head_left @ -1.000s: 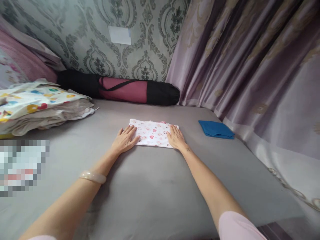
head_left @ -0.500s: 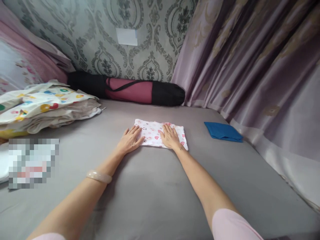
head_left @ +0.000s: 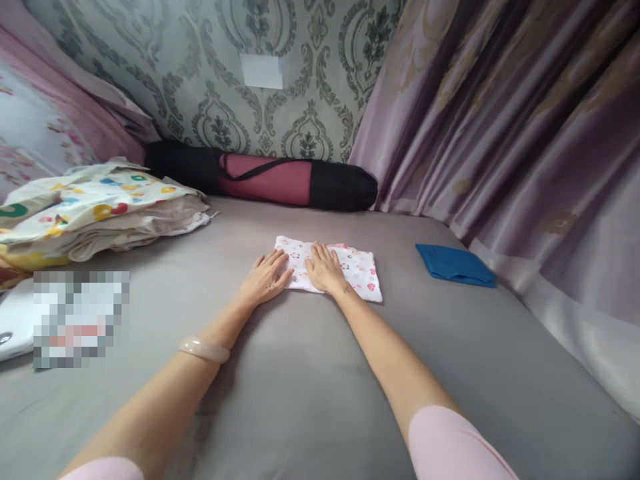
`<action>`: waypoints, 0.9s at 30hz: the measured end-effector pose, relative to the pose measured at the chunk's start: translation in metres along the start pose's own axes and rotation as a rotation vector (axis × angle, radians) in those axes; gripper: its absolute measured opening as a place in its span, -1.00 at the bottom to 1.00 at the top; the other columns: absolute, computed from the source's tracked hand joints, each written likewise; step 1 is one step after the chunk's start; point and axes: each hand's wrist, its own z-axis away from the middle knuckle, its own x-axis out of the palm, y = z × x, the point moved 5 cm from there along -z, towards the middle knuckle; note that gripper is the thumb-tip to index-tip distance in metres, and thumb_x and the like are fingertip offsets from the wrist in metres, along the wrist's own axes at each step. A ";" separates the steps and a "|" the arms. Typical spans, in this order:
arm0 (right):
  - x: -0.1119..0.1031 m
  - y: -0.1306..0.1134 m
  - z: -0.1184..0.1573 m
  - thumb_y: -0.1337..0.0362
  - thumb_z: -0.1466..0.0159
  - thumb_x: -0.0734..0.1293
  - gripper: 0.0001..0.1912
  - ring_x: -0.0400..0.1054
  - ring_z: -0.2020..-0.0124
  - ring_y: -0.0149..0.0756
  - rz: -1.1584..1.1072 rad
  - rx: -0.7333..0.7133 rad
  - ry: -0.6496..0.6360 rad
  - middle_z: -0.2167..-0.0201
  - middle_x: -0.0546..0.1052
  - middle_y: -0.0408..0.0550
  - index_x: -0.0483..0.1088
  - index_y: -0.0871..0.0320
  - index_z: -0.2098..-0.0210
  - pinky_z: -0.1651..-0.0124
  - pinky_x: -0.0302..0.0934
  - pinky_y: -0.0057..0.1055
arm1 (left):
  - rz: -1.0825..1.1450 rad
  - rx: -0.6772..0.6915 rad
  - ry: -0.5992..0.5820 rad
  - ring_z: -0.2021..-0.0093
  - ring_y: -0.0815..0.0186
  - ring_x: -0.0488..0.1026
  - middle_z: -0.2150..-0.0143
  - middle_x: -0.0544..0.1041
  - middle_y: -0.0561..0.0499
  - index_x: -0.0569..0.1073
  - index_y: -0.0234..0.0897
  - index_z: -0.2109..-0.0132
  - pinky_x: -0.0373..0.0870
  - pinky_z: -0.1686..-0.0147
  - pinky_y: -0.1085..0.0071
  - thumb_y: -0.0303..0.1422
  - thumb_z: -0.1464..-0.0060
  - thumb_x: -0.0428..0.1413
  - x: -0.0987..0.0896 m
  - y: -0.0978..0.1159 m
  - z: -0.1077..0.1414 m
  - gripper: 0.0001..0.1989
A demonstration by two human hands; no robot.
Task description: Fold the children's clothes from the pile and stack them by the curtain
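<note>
A folded white cloth with pink and red prints (head_left: 357, 273) lies flat on the grey sheet (head_left: 300, 373) in the middle of the view. My left hand (head_left: 267, 277) rests palm down at the cloth's left edge, its fingers spread and partly on the fabric. Flat on the middle of the cloth is my right hand (head_left: 326, 268), fingers stretched out and pointing away from me. Neither hand grips anything. Part of the cloth is hidden beneath both hands.
To the right lies a folded blue cloth (head_left: 456, 265). A black and maroon roll bag (head_left: 265, 180) sits along the wall. Patterned fabrics (head_left: 115, 207) are piled at the left, above a white object (head_left: 25, 313) and a blurred item. Curtains (head_left: 500, 133) hang at the right.
My right hand has slid left across the cloth, closer to my left hand. The left hand stays at the left edge. The whole view has shifted slightly.
</note>
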 end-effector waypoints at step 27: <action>-0.005 -0.058 -0.046 0.14 -0.40 0.09 -0.41 -0.07 -0.39 -0.01 -0.021 -0.014 -0.165 -0.37 0.12 0.25 0.13 0.36 -0.31 -0.37 -0.24 0.03 | 0.430 -0.323 0.300 -0.21 0.13 0.36 -0.17 0.46 -0.22 0.39 -0.37 -0.13 0.25 -0.23 0.15 -0.18 -0.31 -0.27 -0.014 -0.030 -0.002 -0.49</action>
